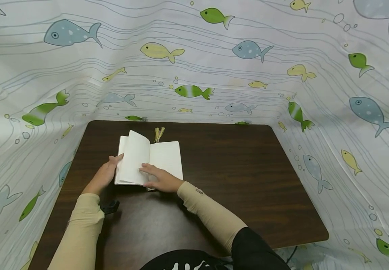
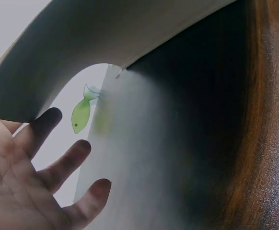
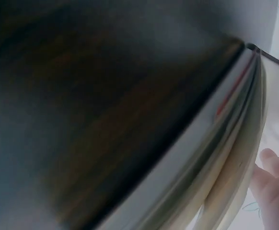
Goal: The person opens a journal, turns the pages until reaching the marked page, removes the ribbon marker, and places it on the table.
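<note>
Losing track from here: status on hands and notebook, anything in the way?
Left hand: fingers spread, at left edge of notebook. Right hand: over lower pages, partly hiding them. Notebook: open, one page arched.

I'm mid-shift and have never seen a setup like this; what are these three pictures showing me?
No machine here: a person works with a bare left hand and right hand. The wide picture comes from a camera worn on the head; the two close ones come from cameras on the wrists. An open notebook lies on a dark brown table, yellow tassels at its top edge. The left hand touches the notebook's left edge; whether it pinches a page is hidden. The right rests on the pages.
</note>
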The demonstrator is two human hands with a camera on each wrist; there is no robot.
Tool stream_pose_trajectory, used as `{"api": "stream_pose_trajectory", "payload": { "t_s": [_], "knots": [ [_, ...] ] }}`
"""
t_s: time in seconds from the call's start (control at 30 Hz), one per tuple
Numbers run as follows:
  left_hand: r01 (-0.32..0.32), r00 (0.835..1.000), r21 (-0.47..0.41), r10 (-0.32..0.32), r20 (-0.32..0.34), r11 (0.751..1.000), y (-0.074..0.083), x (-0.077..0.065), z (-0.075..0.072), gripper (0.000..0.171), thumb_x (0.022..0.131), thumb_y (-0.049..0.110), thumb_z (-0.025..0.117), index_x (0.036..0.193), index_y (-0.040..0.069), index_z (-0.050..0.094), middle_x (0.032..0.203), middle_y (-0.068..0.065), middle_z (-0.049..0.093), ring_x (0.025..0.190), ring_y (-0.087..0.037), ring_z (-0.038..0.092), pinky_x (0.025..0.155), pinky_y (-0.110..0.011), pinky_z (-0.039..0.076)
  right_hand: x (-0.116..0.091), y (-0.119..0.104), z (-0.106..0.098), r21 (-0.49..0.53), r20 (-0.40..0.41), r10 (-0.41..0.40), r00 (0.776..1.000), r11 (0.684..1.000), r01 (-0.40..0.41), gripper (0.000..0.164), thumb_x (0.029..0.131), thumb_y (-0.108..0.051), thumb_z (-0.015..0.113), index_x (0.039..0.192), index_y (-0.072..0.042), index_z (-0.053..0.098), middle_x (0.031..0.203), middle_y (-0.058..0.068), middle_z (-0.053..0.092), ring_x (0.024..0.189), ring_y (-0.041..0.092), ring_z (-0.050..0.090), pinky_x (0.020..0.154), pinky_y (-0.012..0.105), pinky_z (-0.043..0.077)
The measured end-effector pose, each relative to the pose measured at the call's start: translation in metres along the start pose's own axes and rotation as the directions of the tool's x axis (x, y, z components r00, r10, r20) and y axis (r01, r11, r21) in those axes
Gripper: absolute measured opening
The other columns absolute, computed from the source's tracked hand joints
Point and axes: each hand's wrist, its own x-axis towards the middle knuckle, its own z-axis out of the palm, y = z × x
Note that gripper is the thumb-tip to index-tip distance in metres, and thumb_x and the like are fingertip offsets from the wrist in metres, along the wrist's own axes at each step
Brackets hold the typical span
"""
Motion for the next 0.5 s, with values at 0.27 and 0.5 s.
{"api": "stream_pose_trajectory", "payload": {
  "t_s": [0.27, 0.5],
  "knots": [
    [-0.025, 1.000, 0.122, 0.026, -0.004, 0.992, -0.004, 0.002, 0.001, 0.083, 0.100, 0.050, 0.043, 0.154, -0.001, 0.006, 0.155, -0.033, 0.012, 0.140, -0.053, 0.015, 0.106, -0.070, 0.022, 0.005, -0.003, 0.003, -0.145, 0.090, -0.013, 0.996, 0.989, 0.026, 0.057, 0.098, -0.029, 0.057, 0.150, -0.018, 0.037, 0.162, -0.001, 0.018, 0.147, 0.008, 0.015, 0.116, 0.020, 0.019],
    [-0.066, 0.996, 0.102, 0.072, -0.055, 0.993, -0.009, 0.004, 0.005, 0.090, 0.097, 0.038, 0.056, 0.155, 0.009, -0.006, 0.159, -0.027, 0.002, 0.142, -0.052, 0.011, 0.107, -0.070, 0.018, -0.002, 0.018, -0.001, -0.366, 0.111, 0.136, 0.984, 0.927, -0.086, 0.063, 0.097, -0.031, 0.060, 0.152, -0.018, 0.032, 0.161, 0.003, 0.021, 0.148, 0.018, 0.019, 0.118, 0.039, 0.023]
  ]
}}
